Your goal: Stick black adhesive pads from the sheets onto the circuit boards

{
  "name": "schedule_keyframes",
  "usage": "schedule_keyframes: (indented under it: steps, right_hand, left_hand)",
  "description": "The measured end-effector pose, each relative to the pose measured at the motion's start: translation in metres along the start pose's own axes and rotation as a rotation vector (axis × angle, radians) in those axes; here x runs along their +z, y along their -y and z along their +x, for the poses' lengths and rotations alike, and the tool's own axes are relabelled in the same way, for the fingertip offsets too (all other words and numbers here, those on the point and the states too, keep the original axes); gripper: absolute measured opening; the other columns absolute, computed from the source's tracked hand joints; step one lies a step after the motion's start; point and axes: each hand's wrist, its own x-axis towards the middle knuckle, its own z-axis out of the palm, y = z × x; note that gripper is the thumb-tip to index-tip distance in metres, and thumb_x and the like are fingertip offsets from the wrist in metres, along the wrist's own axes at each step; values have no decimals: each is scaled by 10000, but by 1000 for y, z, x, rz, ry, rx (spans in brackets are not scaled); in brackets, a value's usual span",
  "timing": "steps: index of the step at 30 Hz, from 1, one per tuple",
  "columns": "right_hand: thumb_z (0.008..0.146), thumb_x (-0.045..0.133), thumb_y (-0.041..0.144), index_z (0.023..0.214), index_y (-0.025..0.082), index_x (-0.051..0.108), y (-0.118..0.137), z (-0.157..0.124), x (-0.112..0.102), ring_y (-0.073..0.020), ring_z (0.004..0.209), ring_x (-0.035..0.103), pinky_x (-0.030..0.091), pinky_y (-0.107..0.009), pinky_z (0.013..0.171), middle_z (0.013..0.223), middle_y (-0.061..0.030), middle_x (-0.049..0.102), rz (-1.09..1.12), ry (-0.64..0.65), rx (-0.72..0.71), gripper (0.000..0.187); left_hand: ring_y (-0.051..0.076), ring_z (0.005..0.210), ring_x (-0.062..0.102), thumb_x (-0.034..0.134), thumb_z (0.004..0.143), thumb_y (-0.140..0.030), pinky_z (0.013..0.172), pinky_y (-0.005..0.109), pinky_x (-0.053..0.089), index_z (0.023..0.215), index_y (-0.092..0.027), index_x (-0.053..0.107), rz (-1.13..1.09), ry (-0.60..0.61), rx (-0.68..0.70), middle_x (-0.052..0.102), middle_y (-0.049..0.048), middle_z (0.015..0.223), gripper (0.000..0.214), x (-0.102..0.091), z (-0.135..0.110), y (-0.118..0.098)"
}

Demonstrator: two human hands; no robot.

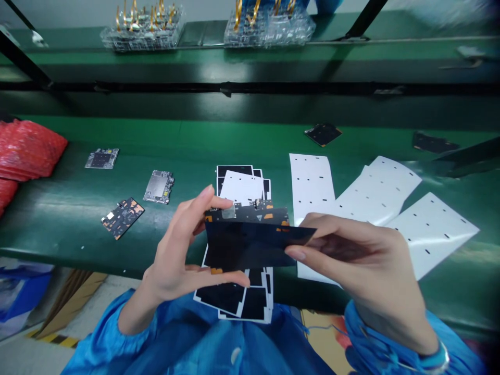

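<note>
Both hands engaged on one circuit board and its dark film, above the counter's near edge.

My left hand (183, 255) is clamped on the circuit board (250, 213), forefinger on its top edge, thumb under the lower edge. My right hand (363, 265) is pinched on the right end of the dark film (250, 245), which lies across the board's face between my two hands. Directly below them sits a stack of black sheets (234, 297), overhanging the green counter (78, 224). Beyond my right hand lie white backing sheets (312, 182). Left of my left hand, three loose boards (122, 217) lie well apart; farther left, red bags (27, 148).
</note>
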Motion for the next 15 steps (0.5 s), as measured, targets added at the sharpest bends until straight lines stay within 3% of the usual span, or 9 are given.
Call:
schedule_keyframes:
  steps: [4, 7, 10, 12, 15]
  right_hand:
    - [763, 804, 210, 694, 241, 662, 0, 0, 0, -84, 541, 540, 479, -199, 476, 628, 44, 606, 2, 8, -25, 161]
    - [811, 778, 206, 736, 242, 655, 0, 0, 0, -86, 545, 570, 461, -197, 452, 648, 44, 627, -121, 32, -179, 148]
    - [921, 676, 245, 830, 237, 680, -2, 0, -3, -102, 579, 629, 474, -221, 490, 723, 17, 713, -479, 44, -418, 92]
    - [994, 560, 351, 796, 210, 699, -8, 1, -8, -116, 493, 598, 422, -264, 442, 678, -16, 722, -783, 2, -514, 280]
    - [1021, 410, 520, 705, 181, 707, -26, 7, -8, -132, 367, 532, 320, -303, 355, 594, -52, 704, -1074, -64, -489, 551]
  left_hand:
    - [248, 1201, 587, 901, 655, -449, 879, 353, 624, 1581, -376, 254, 45, 13, 47, 591, 72, 1337, 1132, 0, 3, 1]
    - [232, 1237, 562, 852, 752, -374, 947, 355, 618, 1419, -338, 540, 177, 58, 143, 522, 77, 1338, 737, -3, 6, -2]
    - [219, 1237, 563, 798, 820, -272, 918, 324, 631, 1127, -267, 711, 302, 160, 177, 483, 73, 1316, 319, -8, 7, -6]
    - [227, 1213, 589, 779, 837, -250, 914, 351, 637, 1083, -251, 725, 282, 258, 190, 499, 82, 1301, 252, -12, 11, -2]
    - [240, 1201, 610, 789, 824, -281, 994, 432, 600, 1032, -263, 752, 187, 357, 160, 543, 79, 1297, 212, -11, 37, 24]
